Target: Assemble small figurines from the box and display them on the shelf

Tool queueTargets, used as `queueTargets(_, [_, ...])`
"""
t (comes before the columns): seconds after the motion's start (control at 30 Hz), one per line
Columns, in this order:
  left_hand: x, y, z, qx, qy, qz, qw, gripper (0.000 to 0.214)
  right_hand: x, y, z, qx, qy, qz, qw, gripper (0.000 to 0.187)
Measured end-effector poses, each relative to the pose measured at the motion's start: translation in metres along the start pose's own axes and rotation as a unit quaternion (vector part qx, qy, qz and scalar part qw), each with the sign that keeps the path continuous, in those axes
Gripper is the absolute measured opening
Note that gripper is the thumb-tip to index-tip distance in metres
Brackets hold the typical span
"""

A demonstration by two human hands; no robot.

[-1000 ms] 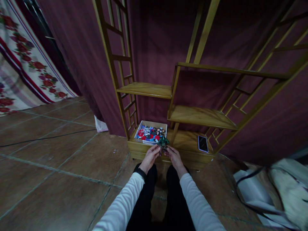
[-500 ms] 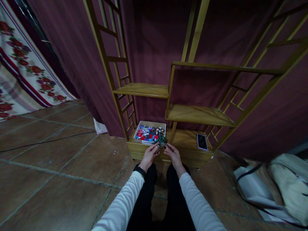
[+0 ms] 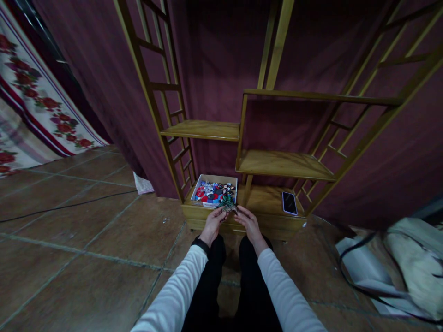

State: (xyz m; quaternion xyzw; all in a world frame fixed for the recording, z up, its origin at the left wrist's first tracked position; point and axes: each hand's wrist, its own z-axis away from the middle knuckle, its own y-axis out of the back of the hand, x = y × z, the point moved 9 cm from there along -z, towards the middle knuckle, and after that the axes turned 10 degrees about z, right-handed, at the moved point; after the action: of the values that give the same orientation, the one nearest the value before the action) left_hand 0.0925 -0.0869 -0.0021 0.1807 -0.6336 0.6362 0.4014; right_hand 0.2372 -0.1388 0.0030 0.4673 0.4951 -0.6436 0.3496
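Both my hands meet over the front edge of the lowest shelf of a wooden rack (image 3: pixel 277 163). My left hand (image 3: pixel 213 222) and my right hand (image 3: pixel 248 222) pinch a small dark green trinket (image 3: pixel 227 202) between their fingertips. Just behind the trinket stands a white box (image 3: pixel 215 190) filled with several small colourful pieces in red, blue and black. I cannot make out what the green trinket is.
A phone (image 3: pixel 289 203) lies face up on the bottom shelf, right of the box. The shelves above it are bare. A dark red curtain (image 3: pixel 104 78) hangs behind the rack. A pale bag (image 3: pixel 411 263) with a black strap lies on the tiled floor at the right.
The view has shifted slightly, so rack and hands sit a little higher and further left. My hands have stayed together on the green trinket, which now sits closer to the box.
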Motion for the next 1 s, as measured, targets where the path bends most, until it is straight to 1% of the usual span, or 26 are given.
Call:
queueTargets(0.1, [-0.001,0.002,-0.001,0.006,0.003,0.013,1.0,0.04,-0.001,0.0,0.0,-0.008,-0.001,-0.015,1.0,0.036])
queueTargets(0.2, [-0.004,0.006,-0.002,0.014,0.023,0.021,0.999,0.033,-0.001,0.002,0.0,-0.002,-0.003,-0.025,1.0,0.032])
queueTargets(0.33, [-0.01,0.008,-0.003,0.02,0.054,0.03,0.998,0.023,-0.002,0.005,0.0,0.019,-0.002,-0.013,1.0,0.031])
queueTargets(0.5, [-0.014,0.006,-0.001,0.006,0.077,0.042,0.996,0.013,-0.002,0.001,0.001,0.009,0.009,0.011,1.0,0.033])
queueTargets(0.77, [-0.018,0.005,0.0,0.008,0.093,0.045,0.995,0.01,-0.005,-0.004,0.002,-0.019,0.033,0.046,0.998,0.036])
queueTargets(0.87, [-0.019,0.006,0.0,0.014,0.095,0.042,0.994,0.008,-0.006,-0.004,0.001,-0.021,0.039,0.044,0.998,0.034])
queueTargets(1.0, [-0.021,0.004,-0.001,0.007,0.103,0.04,0.994,0.007,-0.005,-0.003,0.0,-0.017,0.036,0.049,0.998,0.032])
